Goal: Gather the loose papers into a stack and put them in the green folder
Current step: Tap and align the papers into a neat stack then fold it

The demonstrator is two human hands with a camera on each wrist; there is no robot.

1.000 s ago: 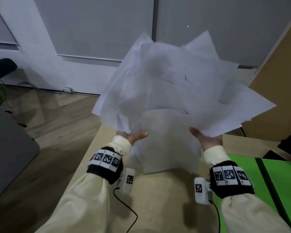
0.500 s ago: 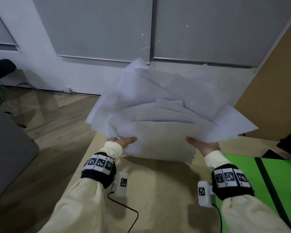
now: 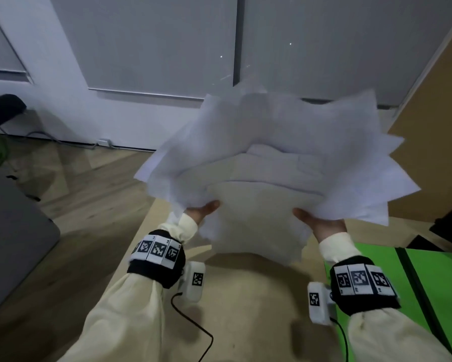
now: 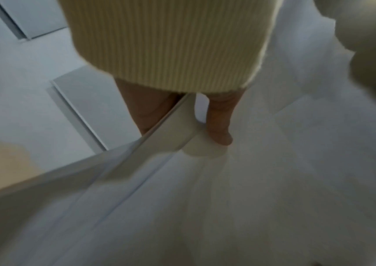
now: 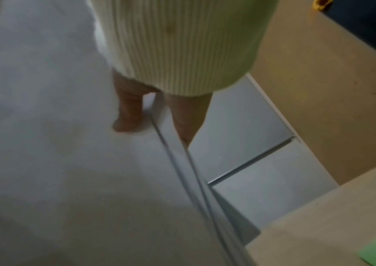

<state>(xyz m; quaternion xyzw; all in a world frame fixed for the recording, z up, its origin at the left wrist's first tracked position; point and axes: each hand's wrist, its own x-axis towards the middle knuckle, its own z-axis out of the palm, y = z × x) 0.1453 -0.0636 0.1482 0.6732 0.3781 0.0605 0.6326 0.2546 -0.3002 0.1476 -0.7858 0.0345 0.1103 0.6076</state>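
A ragged bundle of white papers (image 3: 271,163) hangs in the air above the table, corners fanned out in all directions. My left hand (image 3: 202,209) pinches its left edge, thumb on the near face and the other fingers hidden behind. My right hand (image 3: 316,220) pinches the right edge the same way. In the left wrist view the thumb (image 4: 218,122) presses the papers (image 4: 273,180); in the right wrist view the thumb (image 5: 127,111) lies on the papers (image 5: 57,144). The open green folder (image 3: 434,288) lies flat at the lower right of the table.
The beige table (image 3: 245,304) runs under the bundle; its left edge drops to a wooden floor (image 3: 83,194). A grey wall with panels (image 3: 167,43) stands behind, and a tan board (image 3: 439,131) at the right. Black cables trail from my wrists.
The bundle dropped and tilted flatter half a second ago, and has now been lifted and tipped up again, shifted slightly right. Both hands kept their hold on its edges.
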